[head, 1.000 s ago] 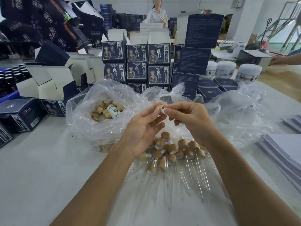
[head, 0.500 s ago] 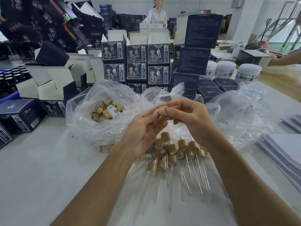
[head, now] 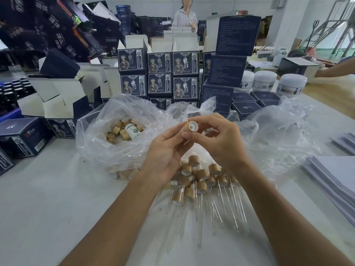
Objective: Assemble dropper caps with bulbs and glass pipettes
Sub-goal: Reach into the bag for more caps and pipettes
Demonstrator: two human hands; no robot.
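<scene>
Holding one small tan bamboo-look dropper cap with a white inner liner (head: 189, 127) above the table, both hands pinch it: left hand (head: 165, 152) fingertips on its near-left side, right hand (head: 217, 139) thumb and forefinger on its right side, open end facing the camera. No glass tube shows in this cap; whether a bulb is seated, cannot tell. Near side, under the hands, a pile of finished tan caps fitted with clear glass pipettes (head: 201, 179) lies on a flat clear plastic sheet (head: 192, 237), roughly a dozen or more done. Far left, a crumpled clear plastic bag (head: 99, 146) holds loose tan caps (head: 117, 131), so plenty left, judging by that. Beyond, stacked dark blue printed cartons (head: 159, 73) and white lidded jars (head: 292, 83) far right.
</scene>
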